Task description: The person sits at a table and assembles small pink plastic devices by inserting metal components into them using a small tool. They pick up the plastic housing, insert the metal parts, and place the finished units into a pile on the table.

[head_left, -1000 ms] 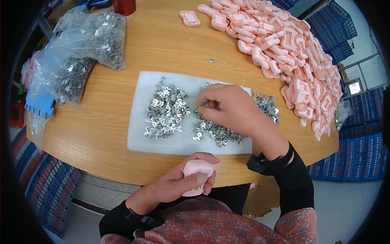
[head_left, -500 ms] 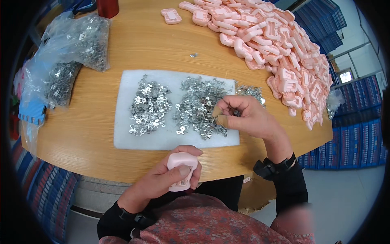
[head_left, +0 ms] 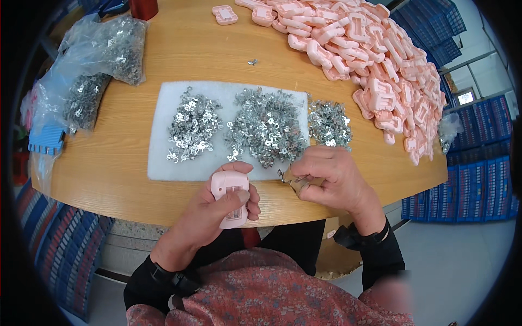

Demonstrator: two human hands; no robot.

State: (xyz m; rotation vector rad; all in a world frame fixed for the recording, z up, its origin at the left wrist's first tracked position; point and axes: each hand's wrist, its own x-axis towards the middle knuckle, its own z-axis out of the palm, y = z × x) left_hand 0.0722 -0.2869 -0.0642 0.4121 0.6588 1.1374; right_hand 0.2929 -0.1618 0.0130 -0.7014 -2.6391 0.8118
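Note:
My left hand is closed around a pink plastic housing, its thumb lying across the recessed compartment. To the right, at the near edge of the white foam sheet, my right hand pinches a small metal clip; tan coverings show on its fingertips. Two heaps of shiny metal clips lie on the sheet, a left heap and a middle heap. A third clip heap sits on the wood by the sheet's right edge.
A large pile of pink housings covers the far right of the wooden table. Plastic bags of clips stand at the far left beside a blue plastic piece. Blue racks are stacked beyond the right edge.
My right hand has moved from the middle heap toward me, a clip now showing at its fingertips. My left hand has shifted slightly up and left with the housing.

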